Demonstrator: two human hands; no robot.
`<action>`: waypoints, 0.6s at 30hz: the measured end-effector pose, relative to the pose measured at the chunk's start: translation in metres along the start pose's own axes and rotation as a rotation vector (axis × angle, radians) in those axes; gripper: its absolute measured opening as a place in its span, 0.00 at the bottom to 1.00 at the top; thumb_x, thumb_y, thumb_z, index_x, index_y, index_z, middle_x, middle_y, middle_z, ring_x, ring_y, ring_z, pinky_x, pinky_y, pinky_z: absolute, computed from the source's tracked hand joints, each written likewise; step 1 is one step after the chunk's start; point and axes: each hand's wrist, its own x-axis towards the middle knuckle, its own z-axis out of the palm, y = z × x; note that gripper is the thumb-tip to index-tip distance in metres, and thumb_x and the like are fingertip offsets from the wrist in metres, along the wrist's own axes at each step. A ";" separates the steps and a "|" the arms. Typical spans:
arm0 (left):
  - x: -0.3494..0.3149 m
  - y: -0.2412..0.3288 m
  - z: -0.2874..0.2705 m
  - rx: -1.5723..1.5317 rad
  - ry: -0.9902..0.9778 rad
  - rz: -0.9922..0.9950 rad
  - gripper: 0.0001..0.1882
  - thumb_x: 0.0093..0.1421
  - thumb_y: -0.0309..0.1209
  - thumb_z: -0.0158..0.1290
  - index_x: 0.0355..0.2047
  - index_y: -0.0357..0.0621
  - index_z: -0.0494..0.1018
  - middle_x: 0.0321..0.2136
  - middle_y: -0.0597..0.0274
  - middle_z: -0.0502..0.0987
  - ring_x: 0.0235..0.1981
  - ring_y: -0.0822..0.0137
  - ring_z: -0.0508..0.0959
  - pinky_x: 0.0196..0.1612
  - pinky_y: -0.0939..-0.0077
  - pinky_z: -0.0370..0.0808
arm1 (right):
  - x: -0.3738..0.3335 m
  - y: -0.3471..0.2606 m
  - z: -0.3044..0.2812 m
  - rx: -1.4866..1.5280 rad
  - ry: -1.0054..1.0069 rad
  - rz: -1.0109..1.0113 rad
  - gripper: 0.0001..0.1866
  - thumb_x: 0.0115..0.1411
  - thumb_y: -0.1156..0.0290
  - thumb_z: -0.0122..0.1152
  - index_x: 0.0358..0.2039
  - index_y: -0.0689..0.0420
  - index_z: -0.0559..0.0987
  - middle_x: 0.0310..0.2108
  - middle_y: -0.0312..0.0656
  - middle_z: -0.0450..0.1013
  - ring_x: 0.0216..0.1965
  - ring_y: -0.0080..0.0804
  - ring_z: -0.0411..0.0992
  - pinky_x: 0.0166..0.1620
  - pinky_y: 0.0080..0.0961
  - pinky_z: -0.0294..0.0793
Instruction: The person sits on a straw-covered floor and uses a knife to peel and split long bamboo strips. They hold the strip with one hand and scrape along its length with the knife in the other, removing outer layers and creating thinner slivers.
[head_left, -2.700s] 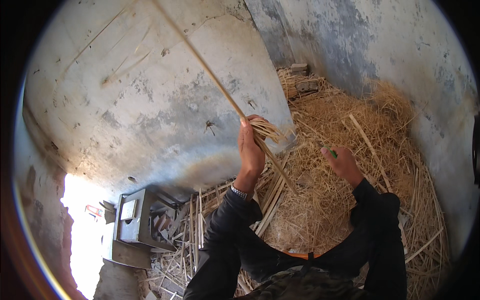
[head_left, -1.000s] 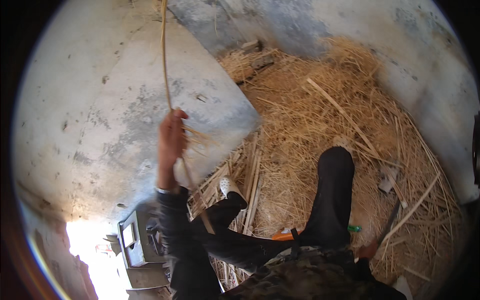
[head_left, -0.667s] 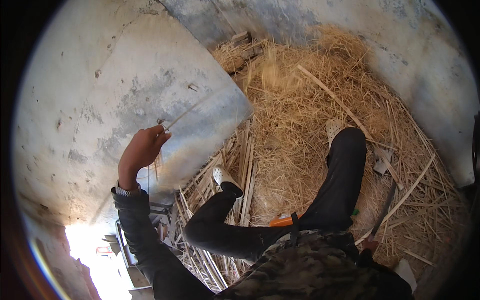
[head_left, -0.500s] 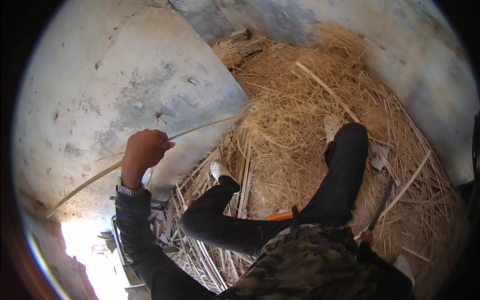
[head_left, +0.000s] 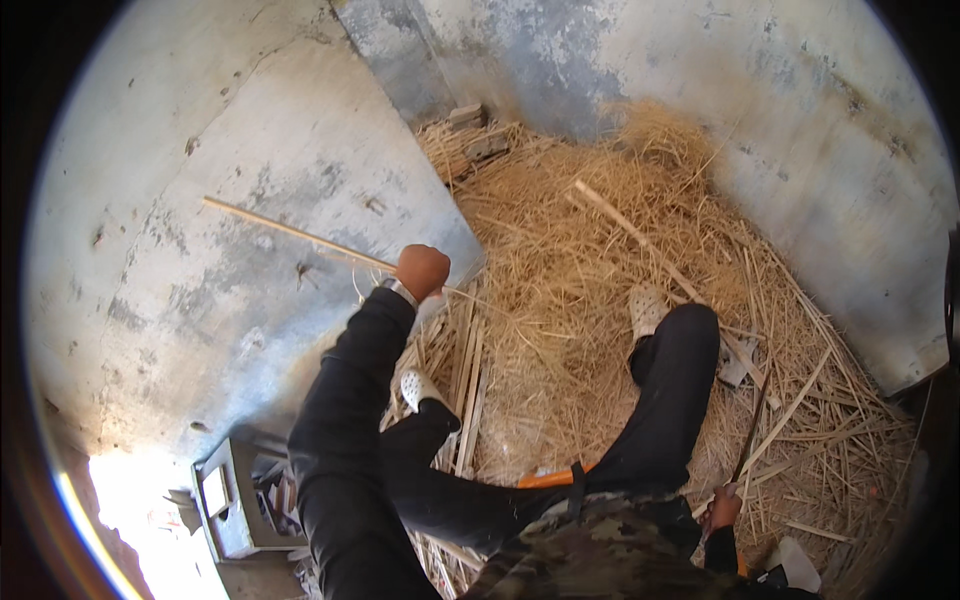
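My left hand (head_left: 423, 270), a band round its wrist, is closed on a thin pale bamboo strip (head_left: 290, 232). One length of the strip sticks out to the upper left in front of the wall, and a thinner end shows right of the fist over the straw. At the lower right, beside my hip, my right hand (head_left: 722, 508) is closed round the near end of a long dark knife (head_left: 753, 428). The blade points away from me over the scattered strips. Its handle is mostly hidden by the fingers.
Pale shavings (head_left: 560, 260) cover the floor, with split bamboo (head_left: 640, 240) among them. Stained walls (head_left: 250, 130) stand left and behind. My legs (head_left: 665, 400) are spread. An orange object (head_left: 545, 480) lies by my thigh, and a box-like cabinet (head_left: 240, 500) stands lower left.
My left hand has moved right, still gripping the strip, whose left part now slants up instead of down. The right hand keeps the knife. The view has shifted slightly.
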 end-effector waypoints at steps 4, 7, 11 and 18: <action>0.044 -0.006 -0.003 -0.001 0.033 -0.013 0.23 0.27 0.42 0.73 0.23 0.43 0.80 0.25 0.56 0.80 0.31 0.56 0.81 0.34 0.65 0.76 | -0.081 -0.153 0.050 0.064 -0.193 -0.216 0.12 0.59 0.67 0.59 0.25 0.59 0.67 0.15 0.32 0.62 0.10 0.20 0.61 0.12 0.20 0.59; 0.071 -0.004 -0.030 0.011 0.034 0.054 0.26 0.25 0.42 0.74 0.24 0.42 0.80 0.25 0.55 0.80 0.32 0.54 0.81 0.34 0.64 0.76 | -0.105 -0.232 0.105 0.082 -0.327 -0.352 0.11 0.59 0.67 0.61 0.32 0.58 0.68 0.17 0.30 0.63 0.11 0.15 0.61 0.12 0.15 0.59; 0.078 0.001 -0.044 -0.060 -0.010 0.081 0.27 0.24 0.42 0.74 0.24 0.40 0.79 0.25 0.54 0.80 0.32 0.52 0.81 0.34 0.63 0.77 | -0.134 -0.280 0.211 0.131 -0.864 -0.257 0.11 0.59 0.68 0.61 0.36 0.57 0.69 0.16 0.29 0.63 0.11 0.14 0.60 0.13 0.16 0.59; 0.090 -0.019 -0.028 -0.172 -0.113 -0.037 0.23 0.31 0.37 0.73 0.28 0.40 0.80 0.26 0.55 0.80 0.33 0.52 0.81 0.34 0.61 0.77 | -0.143 -0.143 0.414 -0.130 -1.007 -0.165 0.13 0.61 0.66 0.58 0.37 0.63 0.71 0.15 0.37 0.66 0.12 0.25 0.65 0.15 0.26 0.65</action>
